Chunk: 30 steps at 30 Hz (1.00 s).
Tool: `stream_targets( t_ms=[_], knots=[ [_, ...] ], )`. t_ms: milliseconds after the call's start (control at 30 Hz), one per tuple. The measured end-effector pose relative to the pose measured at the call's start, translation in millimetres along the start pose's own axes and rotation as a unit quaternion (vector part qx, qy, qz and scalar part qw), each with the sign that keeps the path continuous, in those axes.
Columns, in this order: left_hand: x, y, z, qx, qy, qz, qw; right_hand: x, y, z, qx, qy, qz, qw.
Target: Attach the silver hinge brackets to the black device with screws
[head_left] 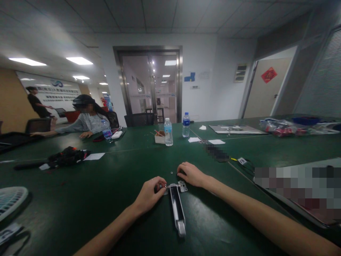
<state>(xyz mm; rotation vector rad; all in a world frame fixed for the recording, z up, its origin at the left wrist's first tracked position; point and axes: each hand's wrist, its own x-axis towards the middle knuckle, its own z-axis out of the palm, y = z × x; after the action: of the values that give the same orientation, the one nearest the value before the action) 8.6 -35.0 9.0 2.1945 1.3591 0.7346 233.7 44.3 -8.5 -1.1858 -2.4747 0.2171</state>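
Observation:
A long metal hinge-like part (177, 206) lies on the green table (106, 199) in front of me, its plate end pointing away. My left hand (150, 193) is curled with its fingertips pinched at the left side of the part's far end. My right hand (190, 174) rests palm down just right of that end, fingers bent and touching the table beside the small metal plate (182, 186). A tiny screw-like speck (171, 172) sits between the hands, further away.
Two water bottles (168, 132) and a small box (160, 137) stand mid-table. A person sits at the far left with another bottle (106, 129). A black and red bundle (66, 156), papers, a white fan (10, 199) and bags at right lie around.

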Motion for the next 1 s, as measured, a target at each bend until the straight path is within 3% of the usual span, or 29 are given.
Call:
stream_targets(
  t_ms=[267,500,1000],
  knots=[
    [0,-6,1.8,-0.010,-0.009,0.003,1.000,-37,-13,-1,0.101,0.107,-0.007,0.989],
    [0,-5,1.7,-0.010,-0.005,0.014,1.000,-55,-36,-8,0.145,0.062,0.030,0.987],
    [2,-4,1.9,0.009,-0.003,0.010,1.000,-53,-33,-8,0.140,0.045,0.021,0.989]
  ],
)
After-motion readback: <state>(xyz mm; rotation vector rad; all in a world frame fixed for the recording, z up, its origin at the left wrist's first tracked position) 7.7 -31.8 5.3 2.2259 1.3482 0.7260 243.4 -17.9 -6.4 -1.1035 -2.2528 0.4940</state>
